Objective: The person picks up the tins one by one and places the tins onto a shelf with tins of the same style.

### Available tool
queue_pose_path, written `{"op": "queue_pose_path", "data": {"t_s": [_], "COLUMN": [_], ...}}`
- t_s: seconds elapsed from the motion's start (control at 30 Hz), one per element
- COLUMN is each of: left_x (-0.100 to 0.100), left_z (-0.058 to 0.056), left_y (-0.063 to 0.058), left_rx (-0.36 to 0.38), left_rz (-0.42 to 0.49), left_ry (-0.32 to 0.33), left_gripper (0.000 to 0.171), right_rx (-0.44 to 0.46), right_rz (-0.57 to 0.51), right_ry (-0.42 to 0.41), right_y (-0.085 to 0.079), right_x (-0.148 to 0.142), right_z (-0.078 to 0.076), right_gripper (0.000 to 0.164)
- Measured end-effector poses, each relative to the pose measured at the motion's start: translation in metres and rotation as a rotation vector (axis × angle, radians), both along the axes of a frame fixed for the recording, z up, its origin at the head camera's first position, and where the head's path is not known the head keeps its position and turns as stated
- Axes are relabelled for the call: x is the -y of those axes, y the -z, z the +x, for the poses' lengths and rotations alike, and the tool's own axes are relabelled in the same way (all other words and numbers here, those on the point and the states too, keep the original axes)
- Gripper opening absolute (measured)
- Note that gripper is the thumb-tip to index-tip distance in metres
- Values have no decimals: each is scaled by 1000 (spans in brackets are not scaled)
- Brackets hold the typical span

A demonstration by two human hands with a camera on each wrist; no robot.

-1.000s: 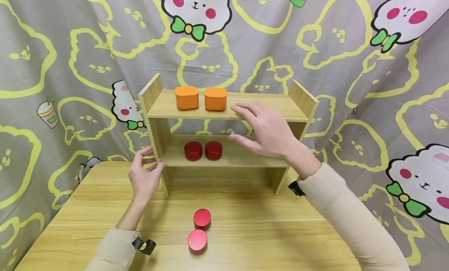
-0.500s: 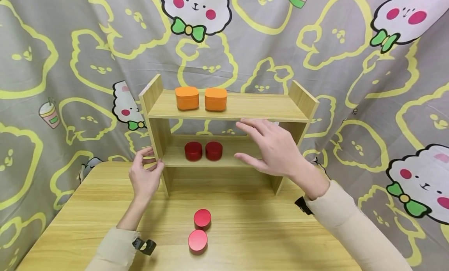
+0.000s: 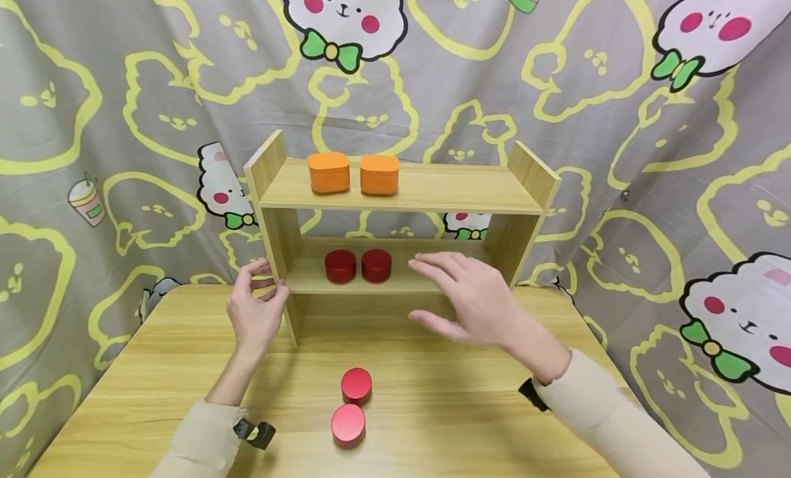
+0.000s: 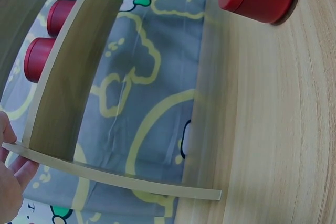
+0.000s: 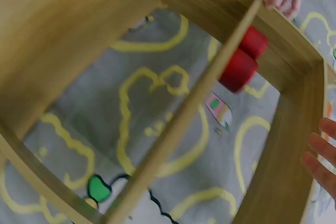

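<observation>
My left hand [image 3: 255, 310] grips the left side panel [image 4: 121, 177] of a two-tier wooden shelf [image 3: 457, 188], with the thumb at the panel's front edge and the fingers on its outer side. In front of the right part of the middle board, my right hand [image 3: 472, 296] is held in the air, fingers extended and holding nothing. Two dark red round tins [image 3: 340, 266] stand side by side on that board, left of the right fingertips. Two orange rounded boxes [image 3: 380, 175] sit on the top board, toward its left.
Two more red round tins, one farther back [image 3: 356, 384] and one nearer [image 3: 348, 424], stand on the wooden table [image 3: 432, 423] before the shelf. Behind it hangs a grey patterned curtain [image 3: 457, 80]. Black straps with small devices [image 3: 255, 434] are on the wrists.
My right hand has come down from the top board's front edge to the level of the middle board. The left hand keeps its grip; tins and boxes have not moved.
</observation>
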State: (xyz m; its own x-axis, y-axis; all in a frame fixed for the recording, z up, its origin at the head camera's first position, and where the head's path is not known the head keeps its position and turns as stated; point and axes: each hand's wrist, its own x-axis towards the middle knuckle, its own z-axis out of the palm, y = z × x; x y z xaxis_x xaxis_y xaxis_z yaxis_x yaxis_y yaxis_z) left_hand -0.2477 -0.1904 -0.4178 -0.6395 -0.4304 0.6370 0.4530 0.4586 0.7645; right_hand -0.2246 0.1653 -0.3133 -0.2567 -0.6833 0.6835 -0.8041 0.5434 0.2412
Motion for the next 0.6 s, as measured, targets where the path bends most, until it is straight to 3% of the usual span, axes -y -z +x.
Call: {"op": "queue_pose_path", "data": {"t_s": [0.6], "left_x": [1], "left_z": [-1], "left_y": [0], "left_rx": [3], "left_rz": [5], "left_ry": [3], "left_gripper": [41], "right_rx": [35], "right_rz": [69], "right_ry": [-82], "right_y": [55], "right_x": [16], "right_z": [15], "right_gripper": [66]}}
